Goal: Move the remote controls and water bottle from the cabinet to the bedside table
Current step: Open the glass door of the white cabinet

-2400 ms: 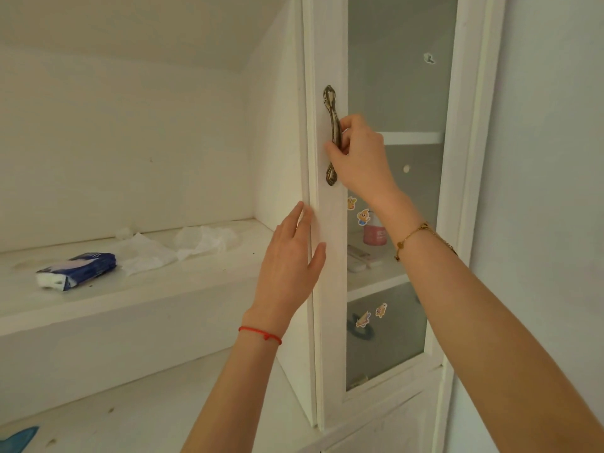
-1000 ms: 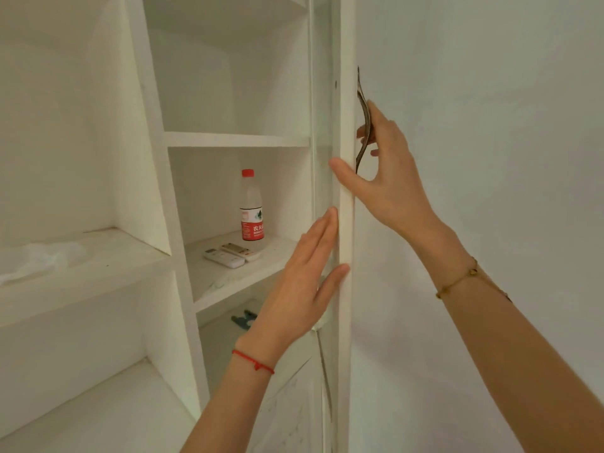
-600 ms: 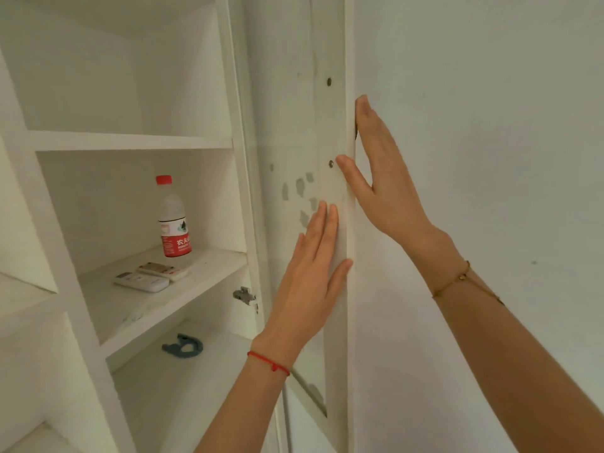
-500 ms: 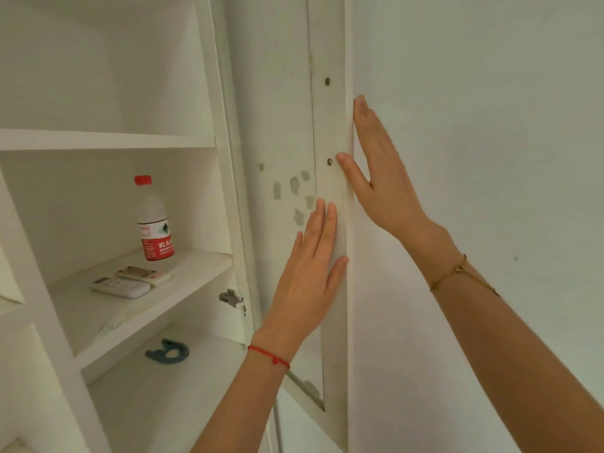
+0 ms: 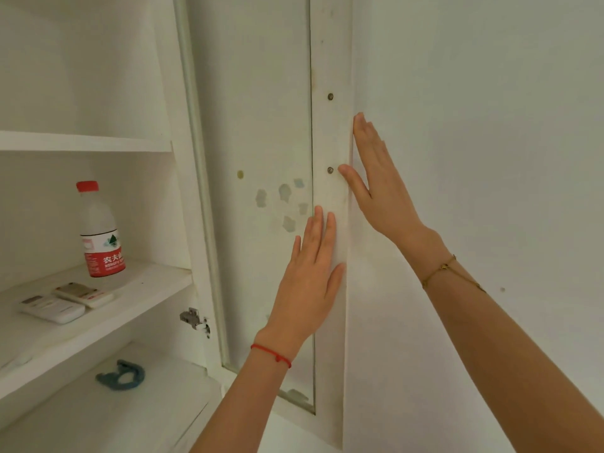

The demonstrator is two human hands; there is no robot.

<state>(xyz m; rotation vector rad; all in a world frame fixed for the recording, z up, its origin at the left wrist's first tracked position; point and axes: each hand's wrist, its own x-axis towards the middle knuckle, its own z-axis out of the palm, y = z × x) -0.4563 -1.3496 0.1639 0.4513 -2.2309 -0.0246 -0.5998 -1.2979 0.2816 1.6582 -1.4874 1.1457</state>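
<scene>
A clear water bottle (image 5: 99, 233) with a red cap and red label stands upright on the middle shelf of the white cabinet (image 5: 153, 282). Two white remote controls (image 5: 65, 302) lie side by side in front of it. The glass cabinet door (image 5: 330, 60) is swung wide open against the wall. My left hand (image 5: 310, 276) lies flat on the door's inner frame, fingers apart. My right hand (image 5: 379, 188) wraps the door's outer edge with straight fingers, thumb on the inner face. Neither hand holds an object.
A blue curved plastic piece (image 5: 121, 376) lies on the shelf below. A metal hinge (image 5: 192, 320) sticks out from the cabinet's side wall. Faded sticker backs (image 5: 284, 204) show through the door glass. The white wall (image 5: 490, 158) fills the right.
The door swung from closed to fully open against the wall. My right hand let go of the handle and flattened on the door's edge. The view shifted right.
</scene>
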